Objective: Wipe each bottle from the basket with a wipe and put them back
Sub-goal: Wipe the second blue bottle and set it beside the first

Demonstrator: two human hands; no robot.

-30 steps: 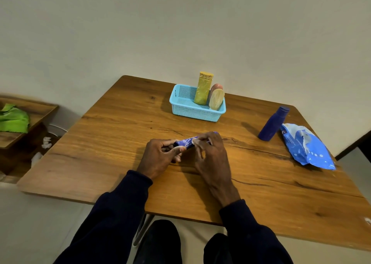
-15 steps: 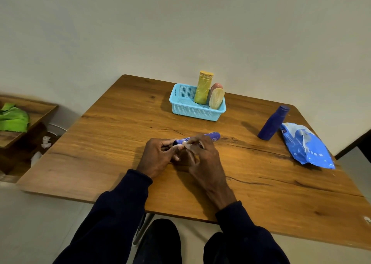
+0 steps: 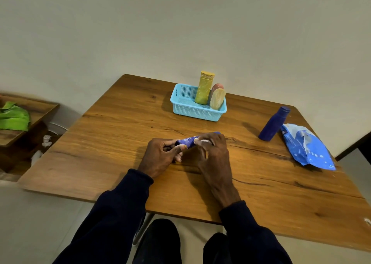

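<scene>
Head view: the step in hand looks like wiping one bottle. The left hand (image 3: pixel 160 155) pinches the near end of a blue bottle (image 3: pixel 185 141), held level just above the middle of the surface (image 3: pixel 120 143). The right hand (image 3: pixel 213 151) curls over the bottle's other end, and a bit of white wipe (image 3: pixel 205 141) shows under its fingers.

The basket (image 3: pixel 181 103) sits near the far edge. It holds a yellow bottle (image 3: pixel 204 87) and a beige bottle (image 3: pixel 217 100), with a pinkish one mostly hidden behind. A navy bottle (image 3: pixel 274 123) stands near the right edge, just beside the wipes pack (image 3: pixel 307 145).

The next move probably calls for the left hand to turn the bottle while the wipe runs along it. After that, the bottle would go into the basket's bare left half.
</scene>
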